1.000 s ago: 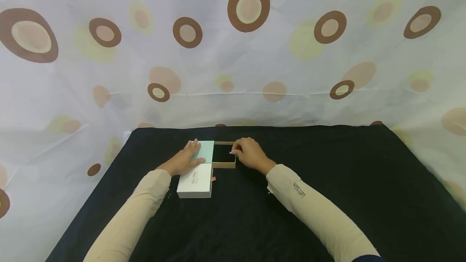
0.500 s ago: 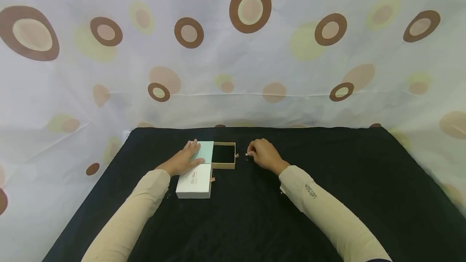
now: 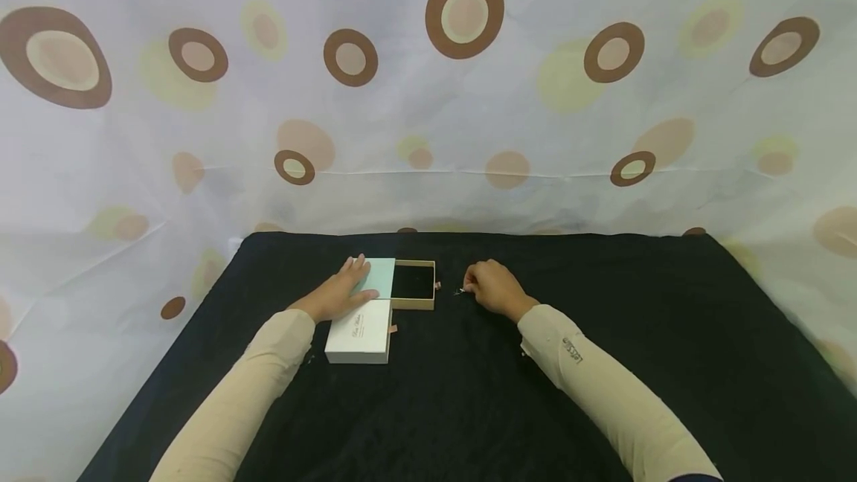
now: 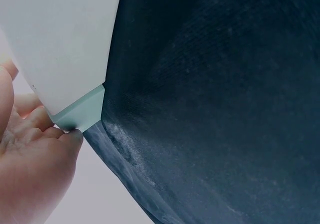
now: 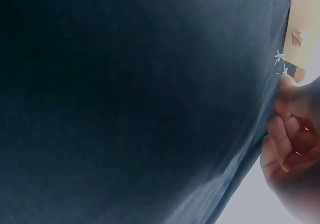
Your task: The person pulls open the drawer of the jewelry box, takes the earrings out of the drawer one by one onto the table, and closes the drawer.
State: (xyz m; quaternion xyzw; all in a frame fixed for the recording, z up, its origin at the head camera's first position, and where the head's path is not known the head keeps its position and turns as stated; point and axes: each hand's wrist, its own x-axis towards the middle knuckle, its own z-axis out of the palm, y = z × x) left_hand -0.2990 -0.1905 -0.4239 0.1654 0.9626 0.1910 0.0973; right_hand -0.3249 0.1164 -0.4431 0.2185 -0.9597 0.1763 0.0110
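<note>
My left hand [image 3: 338, 294] lies with fingers spread on a pale mint box [image 3: 379, 277]. From its right side a cardboard drawer [image 3: 413, 304] with black lining stands pulled out, a small tab on its end. To the right of that drawer, my right hand [image 3: 494, 286] pinches a small silvery star-shaped piece of jewellery [image 3: 460, 291] close over the black cloth. In the right wrist view, two tiny star shapes [image 5: 279, 57] with a thin pin or wire show at the fingertips [image 5: 286, 81].
A white box [image 3: 358, 337] with script lettering and a small tab stands against the near side of the mint box. Black cloth [image 3: 569, 274] covers the table. Behind it hangs a pale curtain [image 3: 402, 117] with brown and yellow circles.
My right hand has moved right, away from the drawer's end, with the star-shaped piece, then slightly down toward the cloth. My left hand has stayed on the mint box.
</note>
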